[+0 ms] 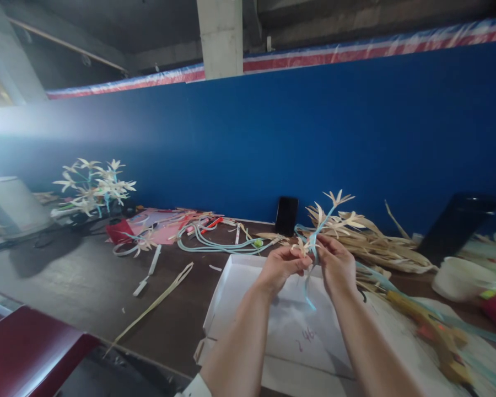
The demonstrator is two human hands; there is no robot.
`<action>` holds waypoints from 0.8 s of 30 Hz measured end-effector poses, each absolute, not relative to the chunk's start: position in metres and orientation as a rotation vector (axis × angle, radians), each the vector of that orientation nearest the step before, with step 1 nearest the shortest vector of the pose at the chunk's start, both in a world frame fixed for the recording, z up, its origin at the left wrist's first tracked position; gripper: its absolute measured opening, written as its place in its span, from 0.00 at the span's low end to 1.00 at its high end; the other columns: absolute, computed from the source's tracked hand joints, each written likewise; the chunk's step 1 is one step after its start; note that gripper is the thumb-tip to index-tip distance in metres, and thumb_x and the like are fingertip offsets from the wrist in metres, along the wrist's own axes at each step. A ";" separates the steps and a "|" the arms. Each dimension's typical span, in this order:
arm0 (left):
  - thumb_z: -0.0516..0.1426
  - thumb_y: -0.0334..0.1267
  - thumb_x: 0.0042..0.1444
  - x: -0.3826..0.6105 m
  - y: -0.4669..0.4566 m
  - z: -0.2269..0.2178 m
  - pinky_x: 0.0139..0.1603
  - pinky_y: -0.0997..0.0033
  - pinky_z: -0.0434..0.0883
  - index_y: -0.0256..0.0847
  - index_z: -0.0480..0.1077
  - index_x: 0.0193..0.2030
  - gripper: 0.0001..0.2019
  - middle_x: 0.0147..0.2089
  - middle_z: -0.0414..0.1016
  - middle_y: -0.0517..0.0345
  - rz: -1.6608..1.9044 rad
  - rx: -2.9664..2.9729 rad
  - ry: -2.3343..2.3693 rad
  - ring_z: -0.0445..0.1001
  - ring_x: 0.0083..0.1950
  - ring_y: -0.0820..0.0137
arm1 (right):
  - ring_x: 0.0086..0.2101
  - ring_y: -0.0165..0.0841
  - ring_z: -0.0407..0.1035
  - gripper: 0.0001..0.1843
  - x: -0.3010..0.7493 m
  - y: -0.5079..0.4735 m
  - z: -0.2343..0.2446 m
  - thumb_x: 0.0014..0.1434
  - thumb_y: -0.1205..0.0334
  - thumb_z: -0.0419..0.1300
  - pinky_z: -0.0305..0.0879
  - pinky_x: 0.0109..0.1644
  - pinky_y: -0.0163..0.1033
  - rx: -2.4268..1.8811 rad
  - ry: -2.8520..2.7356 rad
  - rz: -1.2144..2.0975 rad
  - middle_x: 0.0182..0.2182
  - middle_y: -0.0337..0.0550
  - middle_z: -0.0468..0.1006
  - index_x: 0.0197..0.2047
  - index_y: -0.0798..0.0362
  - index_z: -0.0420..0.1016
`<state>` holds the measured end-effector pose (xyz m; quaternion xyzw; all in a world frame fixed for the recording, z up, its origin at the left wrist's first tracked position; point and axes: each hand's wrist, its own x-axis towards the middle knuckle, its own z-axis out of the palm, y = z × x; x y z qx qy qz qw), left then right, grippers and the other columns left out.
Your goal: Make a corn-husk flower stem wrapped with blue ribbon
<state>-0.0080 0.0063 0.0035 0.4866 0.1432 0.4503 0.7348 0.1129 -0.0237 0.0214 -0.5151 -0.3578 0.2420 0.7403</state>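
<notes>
Both my hands are raised above a flat white cardboard box (240, 286) on the dark table. My left hand (281, 266) pinches a small straw-coloured flower on a pale blue stem (323, 220). My right hand (338, 264) is closed round the same stem, just right of the left hand. A thin blue strip (308, 289) hangs down from between the hands. The stem rises up and right, carrying several dried-leaf flowers.
A heap of dried leaves (380, 242) lies behind my hands. A black phone (286, 216) leans on the blue wall. Blue tubing coils (206, 240), a finished flower bunch (95, 187) and a pink sheet lie left. A white bowl (458, 278) sits right.
</notes>
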 end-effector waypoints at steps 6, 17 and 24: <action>0.69 0.37 0.32 -0.005 0.006 -0.001 0.26 0.75 0.63 0.33 0.69 0.26 0.16 0.27 0.72 0.59 0.880 1.103 0.301 0.68 0.24 0.78 | 0.20 0.27 0.64 0.17 0.114 -0.023 0.019 0.41 0.56 0.66 0.58 0.23 0.32 -1.153 -0.789 0.485 0.23 0.39 0.76 0.36 0.55 0.78; 0.67 0.36 0.39 -0.013 0.008 0.002 0.26 0.78 0.62 0.34 0.66 0.26 0.14 0.26 0.71 0.60 0.922 0.939 0.224 0.67 0.24 0.79 | 0.21 0.26 0.62 0.18 0.110 -0.021 0.016 0.42 0.57 0.68 0.60 0.25 0.33 -1.048 -0.804 0.597 0.21 0.36 0.73 0.38 0.55 0.78; 0.66 0.36 0.42 -0.024 0.013 0.008 0.29 0.80 0.65 0.36 0.67 0.29 0.12 0.31 0.70 0.59 1.116 0.563 0.102 0.68 0.28 0.80 | 0.21 0.24 0.61 0.19 0.102 -0.023 0.021 0.40 0.57 0.71 0.57 0.22 0.31 -0.955 -0.776 0.745 0.26 0.39 0.76 0.37 0.53 0.78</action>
